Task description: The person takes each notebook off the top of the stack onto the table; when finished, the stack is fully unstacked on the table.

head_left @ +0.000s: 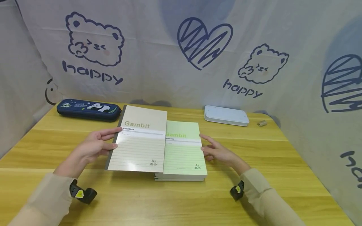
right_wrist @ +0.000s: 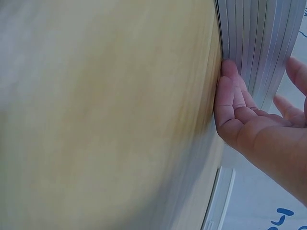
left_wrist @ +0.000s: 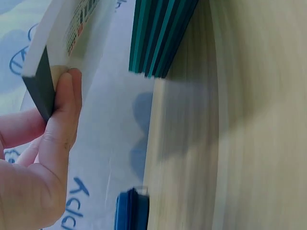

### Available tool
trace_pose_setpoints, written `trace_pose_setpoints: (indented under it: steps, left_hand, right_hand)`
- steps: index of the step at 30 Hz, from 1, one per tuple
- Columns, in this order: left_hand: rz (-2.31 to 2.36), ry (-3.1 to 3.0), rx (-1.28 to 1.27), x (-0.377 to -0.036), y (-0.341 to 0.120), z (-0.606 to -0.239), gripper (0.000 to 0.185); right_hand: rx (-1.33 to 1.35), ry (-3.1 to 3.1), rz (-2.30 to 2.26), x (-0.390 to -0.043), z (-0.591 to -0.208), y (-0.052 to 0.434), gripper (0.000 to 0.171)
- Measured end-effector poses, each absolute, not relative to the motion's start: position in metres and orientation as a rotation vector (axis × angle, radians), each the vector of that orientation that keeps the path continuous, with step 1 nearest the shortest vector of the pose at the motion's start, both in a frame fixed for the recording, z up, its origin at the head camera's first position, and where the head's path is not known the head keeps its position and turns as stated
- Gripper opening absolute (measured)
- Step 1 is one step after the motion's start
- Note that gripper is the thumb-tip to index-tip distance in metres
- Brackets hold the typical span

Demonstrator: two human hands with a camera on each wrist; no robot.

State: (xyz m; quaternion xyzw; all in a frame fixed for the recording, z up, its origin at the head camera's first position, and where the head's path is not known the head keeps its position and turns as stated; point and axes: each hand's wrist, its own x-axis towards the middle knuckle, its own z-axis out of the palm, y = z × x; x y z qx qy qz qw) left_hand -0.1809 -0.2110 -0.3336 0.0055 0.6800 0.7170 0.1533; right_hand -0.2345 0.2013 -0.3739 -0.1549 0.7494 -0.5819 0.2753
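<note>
**Beige notebook held at its spine, stack just to its right**

We start at the left hand (head_left: pixel 94 146): its thumb and fingers pinch the dark spine edge of the beige notebook (head_left: pixel 139 139), which sits raised off the surface (head_left: pixel 181 201) and tilted, with its far right part overlapping the green notebook (head_left: pixel 183 149). That beige book lies directly right of the left hand, its long axis running away from us toward the printed backdrop (head_left: pixel 181 47). The green one tops a stack of notebooks resting flat (the left wrist view shows teal spines fanned at the stack's edge). Our right hand (head_left: pixel 219 152) is relaxed, fingers straight, touching the stack's right-hand page edges and gripping nothing. So the left hand carries the beige book while the right steadies the pile. Farther back lie a panda pencil case (head_left: pixel 88 110) and a white box (head_left: pixel 226 115)
</note>
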Motion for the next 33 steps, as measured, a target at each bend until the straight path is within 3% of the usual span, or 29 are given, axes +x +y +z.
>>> trace_pose_setpoints:
  steps: [14,33]
  left_hand:
    - [1.975,2.017,-0.090,-0.175,-0.244,-0.341,0.067]
    - [1.830,2.032,-0.109,-0.181,-0.225,-0.351,0.065]
  right_hand:
    - [-0.408,2.009,-1.566,-0.234,-0.372,0.201,0.063]
    - [-0.423,1.997,-1.560,-0.233,-0.371,0.201,0.063]
